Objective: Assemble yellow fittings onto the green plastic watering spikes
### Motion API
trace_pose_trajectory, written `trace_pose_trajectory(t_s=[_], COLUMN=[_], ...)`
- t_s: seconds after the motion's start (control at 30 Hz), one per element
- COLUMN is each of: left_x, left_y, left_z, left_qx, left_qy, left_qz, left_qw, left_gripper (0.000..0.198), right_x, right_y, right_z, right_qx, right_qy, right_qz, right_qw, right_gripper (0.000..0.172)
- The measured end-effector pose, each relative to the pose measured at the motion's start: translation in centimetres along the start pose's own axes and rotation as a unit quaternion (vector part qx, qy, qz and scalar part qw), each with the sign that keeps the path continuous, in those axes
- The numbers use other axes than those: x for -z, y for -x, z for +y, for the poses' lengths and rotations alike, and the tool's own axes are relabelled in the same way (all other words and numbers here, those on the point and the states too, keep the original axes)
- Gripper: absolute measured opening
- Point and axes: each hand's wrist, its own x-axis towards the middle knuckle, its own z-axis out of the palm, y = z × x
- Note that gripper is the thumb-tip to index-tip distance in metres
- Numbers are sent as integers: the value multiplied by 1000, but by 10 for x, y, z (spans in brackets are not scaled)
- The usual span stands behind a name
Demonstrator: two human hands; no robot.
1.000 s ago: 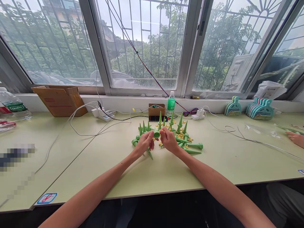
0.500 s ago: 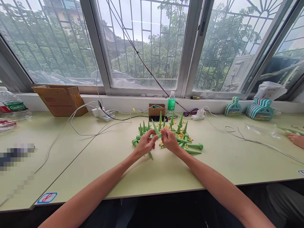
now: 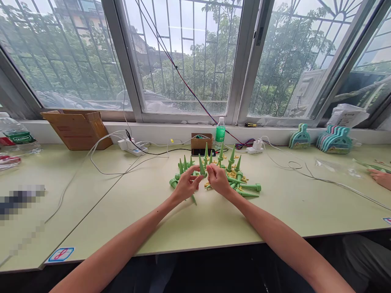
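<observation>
My left hand (image 3: pixel 186 184) and my right hand (image 3: pixel 218 179) meet over the pale green table (image 3: pixel 189 228), fingers pinched together on one green plastic spike (image 3: pixel 202 167) that points up between them. Behind and around the hands lies a pile of green spikes (image 3: pixel 232 171), some standing upright, some lying flat, mixed with small yellow parts (image 3: pixel 232 174). One spike (image 3: pixel 193 199) lies on the table under my left hand.
A cardboard box (image 3: pixel 77 128), a power strip (image 3: pixel 132 147) with white cables, a small brown box (image 3: pixel 201 141), a phone (image 3: pixel 200 152) and a green bottle (image 3: pixel 220 132) stand along the window side. Another person's hand (image 3: pixel 380 178) rests at the far right. Teal items (image 3: pixel 334 139) sit at the back right.
The green piece between my fingers has turned: a second ago its round end faced me, now its point stands upright. Both hands stayed in place.
</observation>
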Motion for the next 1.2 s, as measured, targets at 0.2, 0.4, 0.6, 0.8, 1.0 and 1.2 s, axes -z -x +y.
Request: trace_pose_trajectory(t_s=[0.2,0.4,0.6,0.8,1.0,1.2], left_x=[-1,-1,-3,-4,-3,-1], left_y=[-1,0,0,0,-5,-6], left_z=[-1,-4,-4,2,3,12], left_qx=[-28,-34,-48,-22,57,111], left_qy=[4,1,-20,-26,71,123], left_qz=[1,-14,4,40,63,45], left_qw=[1000,999,999,999,994,985], left_gripper=[35,36,35,41,46,42], right_x=[0,0,-1,-2,-2,-3], right_y=[1,1,1,2,2,4], right_z=[-4,-7,-6,-5,-4,-4], right_qx=[2,1,1,-4,5,18], right_qy=[5,12,16,23,28,30], right_qz=[5,15,17,16,13,-8], right_qw=[1000,1000,1000,1000,1000,999], right_gripper=[41,44,45,43,41,40])
